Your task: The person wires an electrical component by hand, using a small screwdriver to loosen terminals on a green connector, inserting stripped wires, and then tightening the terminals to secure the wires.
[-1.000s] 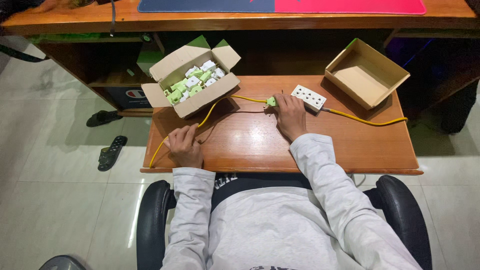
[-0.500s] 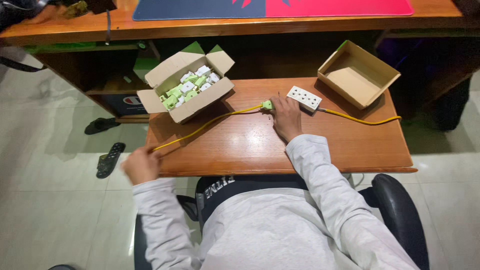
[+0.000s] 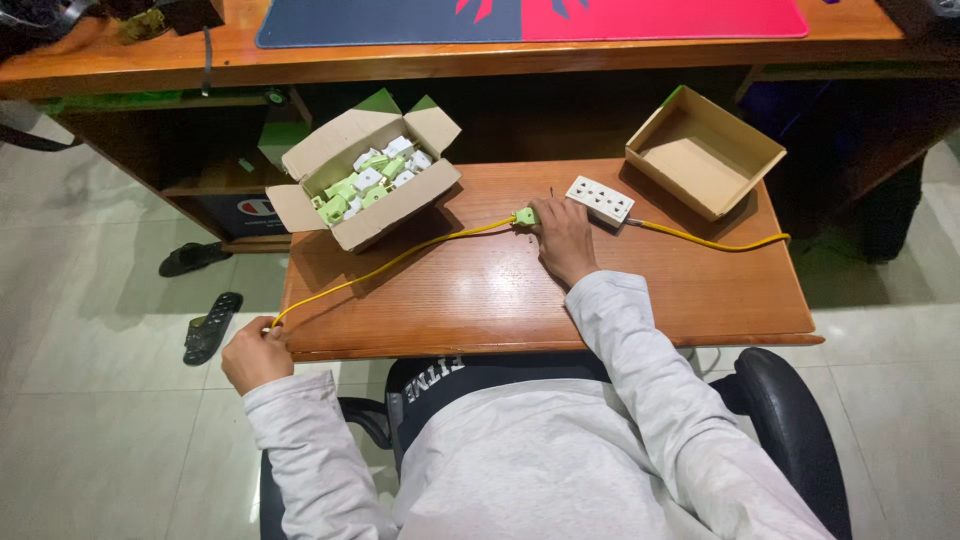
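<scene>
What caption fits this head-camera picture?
Seated person's left hand pulls a yellow cord taut while the right hand holds its green plug beside a white socket strip.

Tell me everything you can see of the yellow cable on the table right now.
The yellow cable is thin, round and looks plastic-sheathed. It runs taut and nearly straight across the wooden table, from the left hand, which pinches it just off the table's front-left corner, up to a green plug under the right hand. It passes close by the open carton; whether they touch is unclear.
</scene>
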